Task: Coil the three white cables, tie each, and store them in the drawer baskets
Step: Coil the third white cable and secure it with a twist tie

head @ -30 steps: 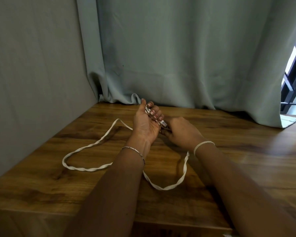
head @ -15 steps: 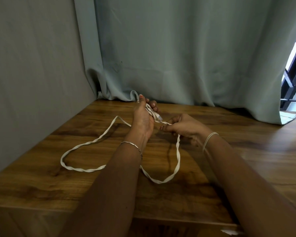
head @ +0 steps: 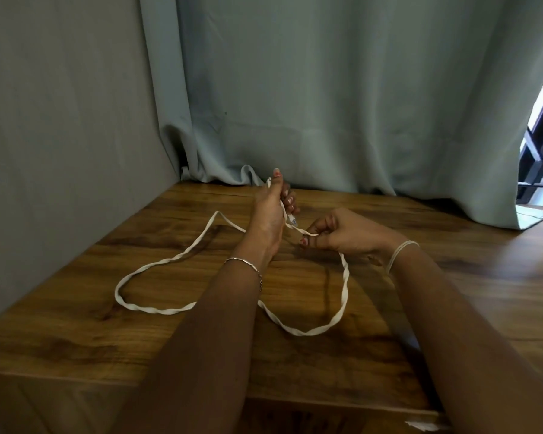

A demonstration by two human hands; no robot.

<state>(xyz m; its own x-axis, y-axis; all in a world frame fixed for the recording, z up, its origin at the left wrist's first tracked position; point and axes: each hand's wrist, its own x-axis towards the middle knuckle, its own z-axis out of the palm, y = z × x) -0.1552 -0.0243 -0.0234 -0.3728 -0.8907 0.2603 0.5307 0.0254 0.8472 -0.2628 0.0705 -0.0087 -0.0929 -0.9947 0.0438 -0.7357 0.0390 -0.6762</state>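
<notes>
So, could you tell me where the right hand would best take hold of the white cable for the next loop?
Probably the raised stretch of white cable just below the right hand, pinched across its flat width from the right. It seems to hang clear of the wooden table there, whereas the far loop lies flat beyond the left hand and forearm.

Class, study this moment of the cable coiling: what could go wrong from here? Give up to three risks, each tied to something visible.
1. The white cable lies twisted along the table; coiling may lock in kinks.
2. The right hand only pinches it at the fingertips, so it could slip free.
3. The slack passes under the left forearm near the bracelet and might snag there.
</notes>
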